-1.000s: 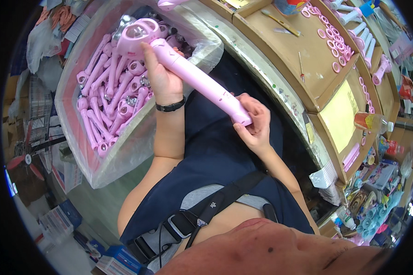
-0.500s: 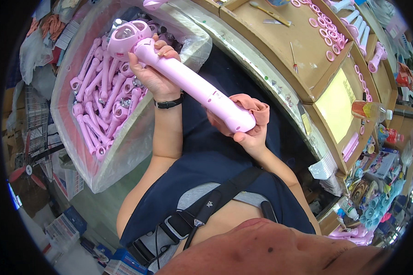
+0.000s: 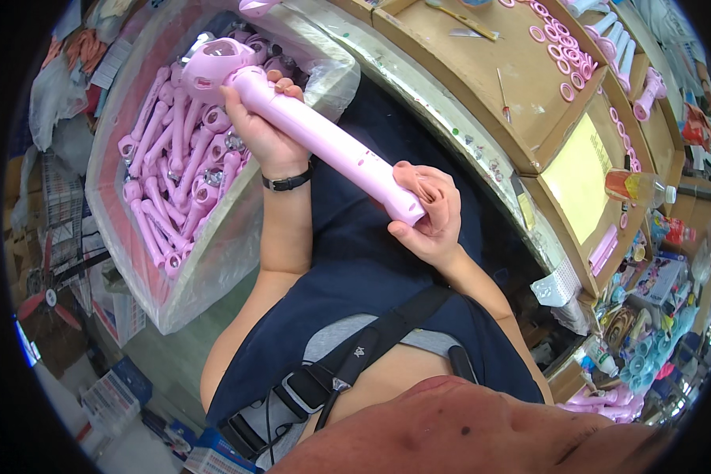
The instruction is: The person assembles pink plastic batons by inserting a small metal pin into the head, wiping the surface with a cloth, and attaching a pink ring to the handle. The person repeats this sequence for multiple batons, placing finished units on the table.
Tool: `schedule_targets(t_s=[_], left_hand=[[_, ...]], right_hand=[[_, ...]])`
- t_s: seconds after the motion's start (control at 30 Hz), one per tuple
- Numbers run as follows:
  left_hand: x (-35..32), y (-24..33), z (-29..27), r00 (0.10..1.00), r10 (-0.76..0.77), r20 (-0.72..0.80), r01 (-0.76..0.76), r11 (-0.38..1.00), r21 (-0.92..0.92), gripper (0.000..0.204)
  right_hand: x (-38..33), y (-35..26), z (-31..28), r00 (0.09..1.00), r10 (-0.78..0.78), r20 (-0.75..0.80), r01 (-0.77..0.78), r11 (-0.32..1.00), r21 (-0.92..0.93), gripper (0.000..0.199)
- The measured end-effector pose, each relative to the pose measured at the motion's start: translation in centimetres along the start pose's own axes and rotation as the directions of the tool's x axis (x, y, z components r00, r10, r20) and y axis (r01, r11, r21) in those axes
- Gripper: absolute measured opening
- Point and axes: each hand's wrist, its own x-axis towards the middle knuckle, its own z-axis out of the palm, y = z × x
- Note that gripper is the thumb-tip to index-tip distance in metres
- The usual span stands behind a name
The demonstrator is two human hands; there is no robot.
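A pink long-handled device (image 3: 316, 134) with a round head and a hollow in it lies slantwise before me, its head at the upper left. My left hand (image 3: 270, 130), with a black band at the wrist, is wrapped round the handle just below the head. At the lower end, my right hand (image 3: 434, 221) presses a salmon-coloured cloth (image 3: 420, 186) against the handle, fingers curled over it. Beyond my left hand, a plastic-lined bin (image 3: 237, 207) holds a heap of similar pink devices (image 3: 178, 162), several with shiny metal balls.
On the right, a workbench bears cardboard trays (image 3: 458, 95) with pink rings (image 3: 565, 55), a screwdriver (image 3: 504, 95) and a toothbrush (image 3: 460, 20). A yellow sheet (image 3: 577, 178) and a clear bottle (image 3: 638, 188) lie nearer. A fan (image 3: 51, 299) stands at the left.
The device has turned about its long axis, so its head and handle markings face another way. My right hand and the cloth have shifted round the lower end, slightly leftward.
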Motion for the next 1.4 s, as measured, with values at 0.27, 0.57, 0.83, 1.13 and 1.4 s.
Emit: schedule_targets(t_s=[0.27, 0.57, 0.83, 1.13, 1.4], left_hand=[[-2.2, -1.4, 0.9, 0.955, 0.031, 0.296, -0.013, 0.998, -0.063, 0.064], [-2.6, -2.2, 2.0, 0.981, 0.052, 0.188, -0.109, 0.946, 0.304, 0.045], [-3.1, -3.4, 3.1, 0.955, 0.273, 0.117, -0.289, 0.762, 0.579, 0.038], [-4.5, -3.5, 2.8, 0.974, -0.168, 0.151, 0.116, 0.946, 0.302, 0.040], [-3.2, -2.6, 2.3, 0.993, -0.083, -0.084, 0.107, 0.934, 0.342, 0.031]], right_hand=[[0.5, -0.7, 0.4, 0.902, 0.389, 0.189, -0.417, 0.669, 0.615, 0.052], [-0.3, -0.6, 1.0, 0.763, 0.599, 0.241, -0.622, 0.582, 0.523, 0.047], [-0.7, -0.6, 0.7, 0.830, 0.428, 0.357, -0.551, 0.727, 0.409, 0.053], [-0.3, -1.1, 0.9, 0.737, 0.567, 0.368, -0.666, 0.514, 0.541, 0.043], [-1.3, -0.9, -0.4, 0.801, 0.577, 0.162, -0.576, 0.667, 0.472, 0.023]])
